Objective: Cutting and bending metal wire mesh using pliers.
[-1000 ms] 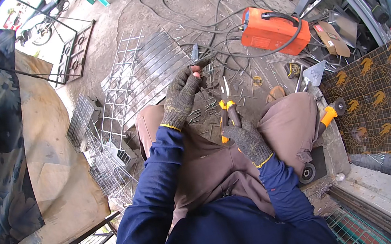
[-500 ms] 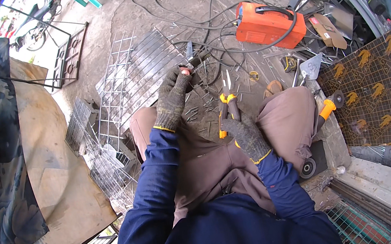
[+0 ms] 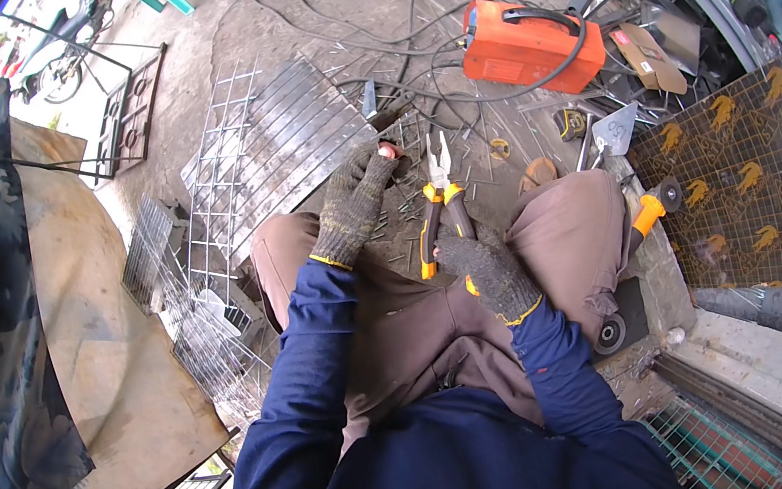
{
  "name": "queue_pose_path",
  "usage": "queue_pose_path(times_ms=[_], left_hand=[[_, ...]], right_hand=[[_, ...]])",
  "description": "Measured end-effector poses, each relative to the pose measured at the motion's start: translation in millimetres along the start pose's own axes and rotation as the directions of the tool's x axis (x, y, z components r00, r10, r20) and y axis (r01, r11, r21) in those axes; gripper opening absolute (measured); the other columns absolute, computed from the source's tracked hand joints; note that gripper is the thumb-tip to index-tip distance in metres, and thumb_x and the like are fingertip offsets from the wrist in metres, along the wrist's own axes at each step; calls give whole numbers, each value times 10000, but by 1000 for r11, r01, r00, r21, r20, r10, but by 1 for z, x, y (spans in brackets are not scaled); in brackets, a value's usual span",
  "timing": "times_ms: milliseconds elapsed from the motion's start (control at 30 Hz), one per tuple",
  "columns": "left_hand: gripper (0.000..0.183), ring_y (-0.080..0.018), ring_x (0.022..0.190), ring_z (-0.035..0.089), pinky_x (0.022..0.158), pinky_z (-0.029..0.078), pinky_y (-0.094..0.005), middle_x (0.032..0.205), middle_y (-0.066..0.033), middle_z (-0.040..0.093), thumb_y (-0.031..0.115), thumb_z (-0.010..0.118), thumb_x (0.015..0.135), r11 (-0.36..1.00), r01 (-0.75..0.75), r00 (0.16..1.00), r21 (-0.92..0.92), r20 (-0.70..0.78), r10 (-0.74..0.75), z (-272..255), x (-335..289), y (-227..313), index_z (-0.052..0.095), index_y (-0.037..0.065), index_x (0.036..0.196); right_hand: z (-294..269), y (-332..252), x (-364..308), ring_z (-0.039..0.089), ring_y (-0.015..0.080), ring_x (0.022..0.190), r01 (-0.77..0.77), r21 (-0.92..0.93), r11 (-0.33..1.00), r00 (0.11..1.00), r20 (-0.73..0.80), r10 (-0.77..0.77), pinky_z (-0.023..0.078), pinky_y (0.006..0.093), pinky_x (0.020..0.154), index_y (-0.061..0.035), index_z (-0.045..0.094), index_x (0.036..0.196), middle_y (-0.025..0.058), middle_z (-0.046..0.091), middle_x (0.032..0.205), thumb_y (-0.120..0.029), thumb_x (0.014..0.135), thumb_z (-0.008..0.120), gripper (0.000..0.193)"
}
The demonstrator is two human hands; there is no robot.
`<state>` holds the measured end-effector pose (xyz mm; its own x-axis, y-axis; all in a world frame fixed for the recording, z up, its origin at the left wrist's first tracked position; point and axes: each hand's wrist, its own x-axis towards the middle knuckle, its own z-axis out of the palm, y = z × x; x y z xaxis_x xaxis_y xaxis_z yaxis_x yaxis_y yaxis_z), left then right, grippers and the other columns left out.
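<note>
Pliers point(image 3: 442, 193) with black-and-yellow handles are sitting in my right hand point(image 3: 488, 272), nearer to me than the orange machine point(image 3: 531, 46) and to its left. My fingers are closing around the lower part of the handles, which are standing apart, while the jaws are pointing away from me with a narrow gap between their tips (I am wearing dark knitted gloves, edged yellow at the cuffs).

My left hand point(image 3: 350, 208) is hovering further to the left of the orange machine, also on my side of it. Its thumb and fingers are bunching narrowly together; I cannot tell whether they are holding anything.

To the left of the orange machine, a ribbed metal sheet point(image 3: 294, 137) is lying on the ground, with a wire grid point(image 3: 223, 153) overlapping its left side. Black cables point(image 3: 414, 6) are looping beside the orange machine, also on its left. Just to its right a cardboard box point(image 3: 647, 59) is resting, and on its near side a tape measure point(image 3: 570, 123) is lying.
</note>
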<state>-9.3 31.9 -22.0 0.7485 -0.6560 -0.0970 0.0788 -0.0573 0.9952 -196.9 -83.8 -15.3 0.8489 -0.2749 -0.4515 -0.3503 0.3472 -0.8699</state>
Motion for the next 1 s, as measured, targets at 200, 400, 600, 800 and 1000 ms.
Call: queue_pose_path(times_ms=[200,400,600,800,1000], left_hand=[[313,-106,984,557,911,445,-290,1025,-14,639,286,534,1031,1000,-25,998,-18,64,26,6,-4,8,637,-1,1099],[304,-108,1012,548,941,427,-288,1048,-9,635,284,535,1030,999,23,996,-42,81,-19,7,-9,13,641,7,1102],[311,-107,1027,537,957,415,-286,1058,-4,633,290,529,1034,1000,0,994,3,111,0,7,-8,13,645,12,1113],[362,-109,1011,540,942,421,-287,1049,-12,635,338,506,1039,999,-27,995,31,97,24,12,-10,13,646,11,1111],[766,-129,594,442,649,394,-275,652,-18,521,701,304,981,980,21,998,-199,-61,-34,12,-4,-18,651,25,884]], right_hand=[[-18,11,-15,657,212,1067,359,-188,914,906,304,-293,532,318,922,-6,599,1249,110,675,1170,-20,933,565,318],[7,-22,-11,666,307,1007,-257,716,649,891,435,-127,571,453,878,37,482,1359,195,645,1145,-72,963,545,415],[2,-12,-5,678,334,950,-380,724,576,841,530,-112,574,504,844,15,488,1344,192,651,1133,-88,938,548,423],[-2,-25,-13,678,314,817,-433,745,508,840,538,-73,560,448,720,-6,513,1307,170,660,1061,-131,946,522,382],[9,-23,-18,602,229,665,-490,784,381,835,547,-53,507,359,590,-29,521,1275,123,632,920,-133,936,540,354]])
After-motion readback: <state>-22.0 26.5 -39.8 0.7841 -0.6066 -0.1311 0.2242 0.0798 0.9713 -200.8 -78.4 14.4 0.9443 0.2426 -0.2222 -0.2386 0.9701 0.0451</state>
